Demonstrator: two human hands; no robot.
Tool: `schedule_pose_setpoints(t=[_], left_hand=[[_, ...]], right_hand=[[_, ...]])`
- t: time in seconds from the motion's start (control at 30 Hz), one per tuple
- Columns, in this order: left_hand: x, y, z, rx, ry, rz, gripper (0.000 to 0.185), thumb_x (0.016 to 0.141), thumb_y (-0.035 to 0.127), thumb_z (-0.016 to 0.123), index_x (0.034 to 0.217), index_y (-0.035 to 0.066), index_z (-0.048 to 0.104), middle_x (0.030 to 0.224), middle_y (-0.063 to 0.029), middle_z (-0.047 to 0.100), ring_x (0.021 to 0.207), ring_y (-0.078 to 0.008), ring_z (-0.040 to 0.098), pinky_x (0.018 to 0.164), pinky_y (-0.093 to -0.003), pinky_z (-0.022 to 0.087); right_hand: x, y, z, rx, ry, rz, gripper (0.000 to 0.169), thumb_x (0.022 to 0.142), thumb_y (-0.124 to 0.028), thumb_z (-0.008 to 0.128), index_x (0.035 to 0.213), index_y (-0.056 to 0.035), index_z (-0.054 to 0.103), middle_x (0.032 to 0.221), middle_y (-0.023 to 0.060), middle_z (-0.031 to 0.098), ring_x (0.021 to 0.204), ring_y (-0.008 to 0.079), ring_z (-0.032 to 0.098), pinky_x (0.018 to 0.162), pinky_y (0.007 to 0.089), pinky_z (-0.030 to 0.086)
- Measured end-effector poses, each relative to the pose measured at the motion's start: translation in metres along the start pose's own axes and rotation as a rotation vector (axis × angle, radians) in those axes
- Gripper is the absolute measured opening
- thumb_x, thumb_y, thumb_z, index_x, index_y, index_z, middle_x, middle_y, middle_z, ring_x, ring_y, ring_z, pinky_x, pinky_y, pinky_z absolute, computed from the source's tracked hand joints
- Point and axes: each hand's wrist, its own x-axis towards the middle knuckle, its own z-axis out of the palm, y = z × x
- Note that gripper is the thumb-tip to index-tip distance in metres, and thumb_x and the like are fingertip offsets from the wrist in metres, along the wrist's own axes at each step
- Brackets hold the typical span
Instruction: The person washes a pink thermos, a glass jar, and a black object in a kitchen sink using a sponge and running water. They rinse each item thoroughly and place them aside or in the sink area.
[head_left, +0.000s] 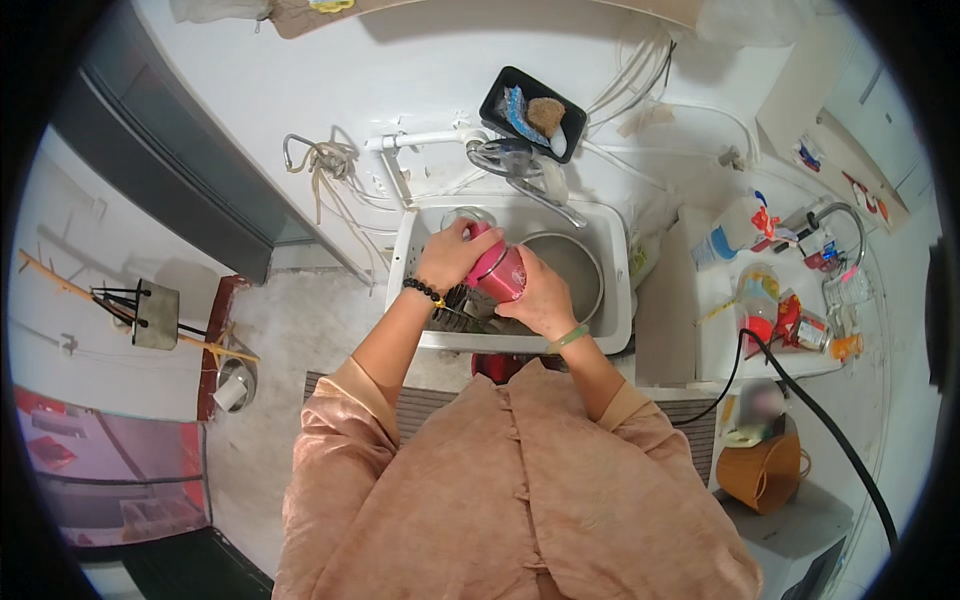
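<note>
A pink insulated bottle (504, 273) is held tilted above a white sink (621, 300). My left hand (452, 253) grips its upper end, at the pink lid. My right hand (546, 292) wraps around the lower body. A large round metal pan (581, 270) lies in the sink to the right, partly behind my right hand. A clear round dish (466, 215) shows behind my left hand. Dark ribbed items in the sink below my left wrist are too hidden to name. The metal faucet (551, 201) reaches over the sink from the wall.
A black tray (491, 112) on the wall holds a brown scrubber (546, 116) and a blue packet. Coiled hoses (330, 161) hang left of the sink. At right, a white counter (709, 345) bears jars, bottles and packets. A black cable (825, 420) crosses the right side.
</note>
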Motion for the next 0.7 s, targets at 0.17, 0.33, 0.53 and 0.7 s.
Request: schedule_pose_setpoints(t=[0.17, 0.33, 0.53, 0.7], left_hand=[[0.006, -0.01, -0.004, -0.01, 0.013, 0.034, 0.075, 0.069, 0.064, 0.053, 0.1, -0.004, 0.059, 0.091, -0.0259, 0.061, 0.087, -0.0356, 0.061, 0.078, -0.0378, 0.047], [0.009, -0.01, -0.007, -0.028, -0.055, -0.044, 0.077, 0.068, 0.064, 0.053, 0.099, -0.006, 0.059, 0.092, -0.0248, 0.062, 0.087, -0.0335, 0.061, 0.078, -0.0364, 0.047], [0.006, -0.013, -0.008, -0.103, -0.048, 0.044, 0.075, 0.072, 0.061, 0.054, 0.106, -0.005, 0.056, 0.096, -0.0236, 0.061, 0.087, -0.0295, 0.061, 0.076, -0.0345, 0.047], [0.0, -0.007, -0.014, -0.112, -0.111, 0.088, 0.074, 0.074, 0.062, 0.052, 0.112, -0.002, 0.055, 0.1, -0.0233, 0.06, 0.093, -0.0321, 0.059, 0.081, -0.0356, 0.045]], right_hand=[[0.004, -0.01, -0.013, 0.022, -0.096, -0.009, 0.078, 0.052, -0.022, 0.072, 0.122, -0.0079, 0.04, 0.106, 0.0163, 0.056, 0.095, 0.0347, 0.055, 0.081, 0.0402, 0.046], [-0.001, -0.008, 0.002, -0.046, -0.015, -0.028, 0.078, 0.053, -0.021, 0.071, 0.122, -0.008, 0.04, 0.105, 0.0168, 0.056, 0.095, 0.0354, 0.055, 0.081, 0.0408, 0.046], [0.003, -0.011, 0.002, -0.088, 0.032, -0.048, 0.08, 0.053, -0.023, 0.071, 0.124, -0.0065, 0.039, 0.107, 0.017, 0.055, 0.095, 0.0344, 0.056, 0.08, 0.0413, 0.046], [0.006, -0.013, 0.001, 0.004, -0.071, 0.017, 0.084, 0.049, -0.027, 0.074, 0.123, -0.0055, 0.041, 0.107, 0.0179, 0.056, 0.097, 0.0338, 0.056, 0.081, 0.0397, 0.046]])
